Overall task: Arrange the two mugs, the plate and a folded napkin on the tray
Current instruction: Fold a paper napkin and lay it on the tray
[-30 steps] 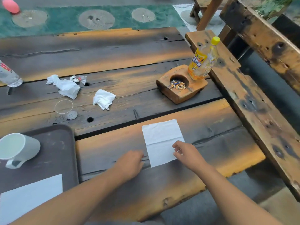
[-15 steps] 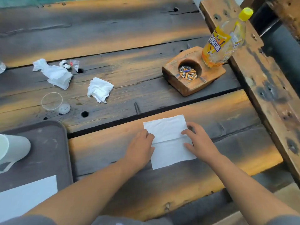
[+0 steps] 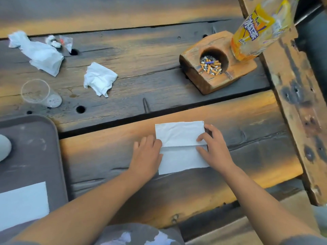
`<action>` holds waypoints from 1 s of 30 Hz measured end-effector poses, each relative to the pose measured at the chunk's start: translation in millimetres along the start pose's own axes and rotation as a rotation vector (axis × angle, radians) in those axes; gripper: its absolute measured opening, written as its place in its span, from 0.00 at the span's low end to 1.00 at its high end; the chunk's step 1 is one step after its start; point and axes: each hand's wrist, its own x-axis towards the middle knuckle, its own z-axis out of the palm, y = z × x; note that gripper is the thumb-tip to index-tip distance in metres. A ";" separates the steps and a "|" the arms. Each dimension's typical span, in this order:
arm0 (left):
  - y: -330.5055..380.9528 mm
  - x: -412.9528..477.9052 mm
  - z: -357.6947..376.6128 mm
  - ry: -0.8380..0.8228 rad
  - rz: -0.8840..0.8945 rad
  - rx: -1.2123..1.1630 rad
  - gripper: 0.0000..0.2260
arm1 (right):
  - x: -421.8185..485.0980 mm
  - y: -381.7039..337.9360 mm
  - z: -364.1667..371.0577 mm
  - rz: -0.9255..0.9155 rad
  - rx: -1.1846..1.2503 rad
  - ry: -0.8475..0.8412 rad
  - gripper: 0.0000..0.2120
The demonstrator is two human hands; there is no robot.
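"Why work on the bare table (image 3: 106, 156) plank when the tray (image 3: 31, 156) sits right there on the left?"

"Firm wood to fold on, I'd guess. The napkin (image 3: 180, 158) lies on the plank, apart from the tray, creased across its middle."

"And the hands?"

"Left hand (image 3: 146, 154) lies flat, fingers together, pinning its left edge. Right hand (image 3: 215, 147) pinches the crease, likely to square the halves."
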 end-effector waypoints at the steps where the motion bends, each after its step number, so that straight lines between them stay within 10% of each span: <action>1: 0.7 0.3 0.2 -0.003 -0.008 -0.011 0.10 | -0.1 0.2 0.4 0.006 0.005 -0.005 0.11; 19: -7.3 -11.6 -26.9 0.048 0.038 -0.302 0.00 | -14.7 -22.0 -6.6 0.061 0.139 0.049 0.07; 30: -27.5 -76.2 -52.1 0.186 0.016 -0.685 0.13 | -56.4 -84.1 -18.1 0.095 0.525 0.144 0.13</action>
